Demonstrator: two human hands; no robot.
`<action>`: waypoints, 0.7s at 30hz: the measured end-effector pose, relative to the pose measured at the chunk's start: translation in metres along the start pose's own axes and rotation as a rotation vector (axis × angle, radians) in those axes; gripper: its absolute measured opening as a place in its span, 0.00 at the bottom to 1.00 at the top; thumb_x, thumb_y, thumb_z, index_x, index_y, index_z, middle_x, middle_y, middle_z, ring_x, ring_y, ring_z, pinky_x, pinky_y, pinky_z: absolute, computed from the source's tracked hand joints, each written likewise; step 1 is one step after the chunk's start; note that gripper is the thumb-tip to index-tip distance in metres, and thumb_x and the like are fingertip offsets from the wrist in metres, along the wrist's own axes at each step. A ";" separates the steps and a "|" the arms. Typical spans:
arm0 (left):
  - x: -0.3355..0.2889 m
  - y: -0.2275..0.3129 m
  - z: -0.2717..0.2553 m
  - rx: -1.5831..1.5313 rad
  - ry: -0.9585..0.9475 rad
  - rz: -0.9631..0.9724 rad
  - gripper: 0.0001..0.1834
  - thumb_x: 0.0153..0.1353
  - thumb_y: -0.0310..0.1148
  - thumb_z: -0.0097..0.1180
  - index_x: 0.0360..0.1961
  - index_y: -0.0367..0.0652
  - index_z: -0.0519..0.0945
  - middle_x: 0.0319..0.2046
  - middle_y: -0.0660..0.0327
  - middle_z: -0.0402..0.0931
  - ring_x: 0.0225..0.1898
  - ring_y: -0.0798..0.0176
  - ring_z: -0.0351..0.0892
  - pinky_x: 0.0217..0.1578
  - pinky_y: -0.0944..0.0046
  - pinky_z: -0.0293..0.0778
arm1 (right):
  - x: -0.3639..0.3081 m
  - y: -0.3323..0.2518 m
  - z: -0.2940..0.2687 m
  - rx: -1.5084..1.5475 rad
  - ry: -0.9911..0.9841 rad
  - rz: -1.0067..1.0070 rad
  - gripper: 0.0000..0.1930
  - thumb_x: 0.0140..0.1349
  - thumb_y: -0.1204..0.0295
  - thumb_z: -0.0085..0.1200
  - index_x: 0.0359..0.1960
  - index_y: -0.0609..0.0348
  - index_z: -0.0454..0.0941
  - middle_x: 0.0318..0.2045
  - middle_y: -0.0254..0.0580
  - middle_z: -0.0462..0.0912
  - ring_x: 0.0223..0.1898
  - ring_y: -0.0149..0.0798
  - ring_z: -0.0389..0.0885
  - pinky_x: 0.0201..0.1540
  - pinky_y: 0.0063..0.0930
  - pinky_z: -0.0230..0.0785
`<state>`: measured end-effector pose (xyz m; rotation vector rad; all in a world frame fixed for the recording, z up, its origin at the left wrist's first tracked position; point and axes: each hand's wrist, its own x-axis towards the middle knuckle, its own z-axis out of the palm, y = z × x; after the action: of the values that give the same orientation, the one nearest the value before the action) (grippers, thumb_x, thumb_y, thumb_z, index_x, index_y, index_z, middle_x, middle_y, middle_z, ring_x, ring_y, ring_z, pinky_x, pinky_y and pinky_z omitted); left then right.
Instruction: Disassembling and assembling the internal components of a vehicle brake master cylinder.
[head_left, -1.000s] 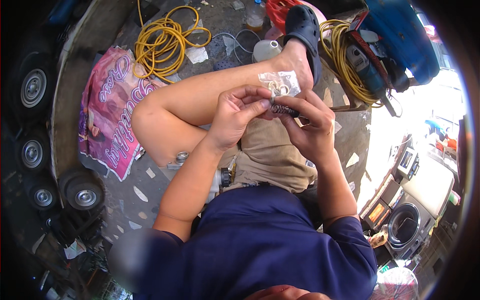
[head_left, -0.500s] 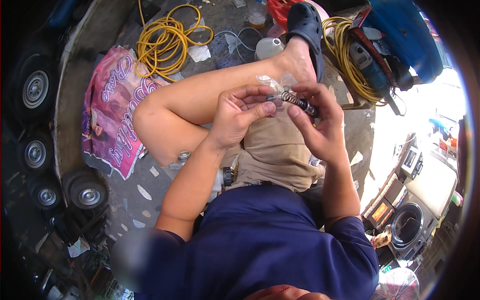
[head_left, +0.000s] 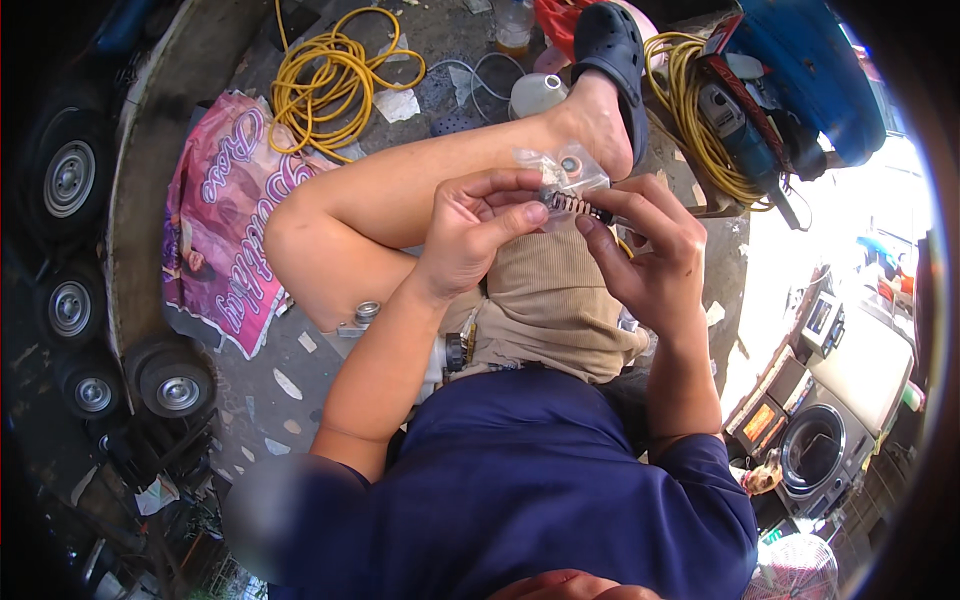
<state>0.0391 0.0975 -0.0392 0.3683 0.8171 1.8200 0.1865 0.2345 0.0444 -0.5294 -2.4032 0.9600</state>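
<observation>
While our left grip (head_left: 478, 222) pinches a clear bag (head_left: 588, 178), our right grip (head_left: 655, 238), at its four o'clock, holds a spring (head_left: 575, 204), apparently steadying it.

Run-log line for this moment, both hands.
left hand: pinching clear plastic bag | right hand: holding dark spring part | spring: in front of bag | beside ankle: white bottle
</observation>
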 end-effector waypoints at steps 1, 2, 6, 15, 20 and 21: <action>0.000 0.000 0.000 -0.001 0.000 0.000 0.17 0.65 0.18 0.62 0.55 0.31 0.81 0.47 0.51 0.87 0.47 0.61 0.88 0.52 0.61 0.85 | 0.000 0.001 0.000 -0.038 0.017 -0.042 0.11 0.52 0.80 0.70 0.38 0.59 0.87 0.32 0.41 0.84 0.30 0.40 0.85 0.33 0.30 0.75; -0.001 -0.001 -0.001 0.053 -0.003 0.025 0.16 0.64 0.17 0.64 0.54 0.31 0.82 0.46 0.50 0.87 0.46 0.61 0.88 0.52 0.61 0.85 | -0.001 0.000 0.000 -0.038 0.016 -0.041 0.11 0.52 0.80 0.70 0.38 0.59 0.87 0.32 0.41 0.84 0.30 0.40 0.85 0.33 0.30 0.75; -0.002 0.001 -0.002 0.160 0.000 0.047 0.16 0.61 0.16 0.67 0.51 0.32 0.84 0.46 0.50 0.87 0.45 0.62 0.89 0.52 0.64 0.85 | -0.002 -0.002 -0.003 -0.120 -0.004 -0.043 0.12 0.50 0.82 0.71 0.38 0.62 0.87 0.32 0.41 0.84 0.32 0.39 0.85 0.35 0.30 0.76; -0.002 -0.003 -0.003 0.244 0.018 0.016 0.13 0.62 0.19 0.69 0.49 0.32 0.86 0.44 0.55 0.87 0.44 0.67 0.88 0.49 0.68 0.85 | -0.001 0.003 -0.005 -0.106 -0.063 -0.054 0.12 0.49 0.80 0.70 0.36 0.56 0.87 0.32 0.39 0.82 0.33 0.44 0.85 0.35 0.34 0.76; -0.002 -0.001 -0.003 0.272 0.013 0.007 0.14 0.62 0.20 0.69 0.49 0.32 0.86 0.44 0.56 0.87 0.43 0.68 0.88 0.49 0.69 0.84 | -0.002 0.010 -0.004 0.011 -0.081 0.000 0.12 0.49 0.81 0.70 0.37 0.57 0.87 0.32 0.40 0.82 0.33 0.45 0.86 0.36 0.34 0.76; -0.002 -0.001 -0.002 0.281 0.015 0.002 0.14 0.61 0.20 0.69 0.49 0.32 0.86 0.43 0.56 0.87 0.43 0.68 0.88 0.48 0.69 0.84 | -0.002 0.010 -0.004 0.015 -0.089 0.001 0.12 0.50 0.81 0.70 0.37 0.58 0.87 0.32 0.41 0.82 0.34 0.45 0.86 0.37 0.34 0.76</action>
<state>0.0389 0.0953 -0.0412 0.5361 1.0873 1.7138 0.1917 0.2427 0.0389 -0.4919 -2.4724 1.0215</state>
